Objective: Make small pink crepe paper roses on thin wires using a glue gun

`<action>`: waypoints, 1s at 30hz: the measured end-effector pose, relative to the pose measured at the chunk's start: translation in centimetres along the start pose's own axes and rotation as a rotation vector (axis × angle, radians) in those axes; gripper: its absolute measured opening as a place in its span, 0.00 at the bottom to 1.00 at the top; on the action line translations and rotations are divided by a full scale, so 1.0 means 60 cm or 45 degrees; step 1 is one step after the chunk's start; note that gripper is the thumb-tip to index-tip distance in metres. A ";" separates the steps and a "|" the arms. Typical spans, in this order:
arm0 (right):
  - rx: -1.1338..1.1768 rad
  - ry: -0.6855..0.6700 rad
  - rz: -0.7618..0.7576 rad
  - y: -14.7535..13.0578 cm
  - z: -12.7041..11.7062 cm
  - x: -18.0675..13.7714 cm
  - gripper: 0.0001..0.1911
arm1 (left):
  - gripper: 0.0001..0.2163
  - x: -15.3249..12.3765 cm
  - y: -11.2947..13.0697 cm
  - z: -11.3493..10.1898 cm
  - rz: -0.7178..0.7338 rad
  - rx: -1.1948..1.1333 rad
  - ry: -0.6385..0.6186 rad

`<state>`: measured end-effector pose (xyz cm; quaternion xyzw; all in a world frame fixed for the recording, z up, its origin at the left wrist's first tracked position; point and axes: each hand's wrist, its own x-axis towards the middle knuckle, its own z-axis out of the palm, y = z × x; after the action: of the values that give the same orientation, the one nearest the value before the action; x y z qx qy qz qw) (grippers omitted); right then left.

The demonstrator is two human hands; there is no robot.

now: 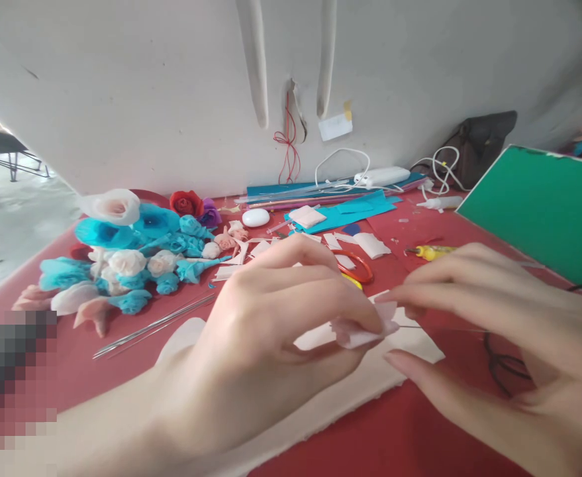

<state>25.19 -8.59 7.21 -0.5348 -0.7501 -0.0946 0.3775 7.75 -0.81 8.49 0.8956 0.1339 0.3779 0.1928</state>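
Note:
My left hand (275, 324) is closed, pinching a small pale pink paper flower (353, 334) between thumb and fingers. A thin wire or thread (442, 328) runs from the flower's base towards my right hand (499, 324). That hand's thumb and fingers are spread apart around the flower's right end, and a fingertip is at the edge of its paper. Whether it touches the wire I cannot tell. Beneath both hands lies a sheet of white paper (350, 397). Just beyond my left hand are orange-handled scissors (357, 268), partly hidden, and several cut pale paper pieces (373, 245).
Blue, white and pink paper flowers (126, 262) are heaped at the left. Metal wires (154, 328) lie before them. Farther back are a white oval object (255, 218), blue paper (365, 207) and a white power strip (383, 175). A green board (543, 212) stands right, near a yellow-handled tool (432, 252).

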 end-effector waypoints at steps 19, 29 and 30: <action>0.181 0.012 0.024 0.000 0.001 0.001 0.06 | 0.06 0.001 -0.003 0.010 -0.219 -0.209 0.017; 0.135 0.070 -0.058 0.000 0.001 0.006 0.05 | 0.09 0.001 -0.002 0.006 -0.322 -0.375 -0.032; 0.146 0.081 -0.056 0.000 0.001 0.004 0.05 | 0.09 0.001 -0.002 0.006 -0.330 -0.398 -0.033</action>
<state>25.13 -8.38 7.35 -0.4924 -0.7534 -0.0766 0.4289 8.06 -0.75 8.24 0.8348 0.1854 0.3545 0.3782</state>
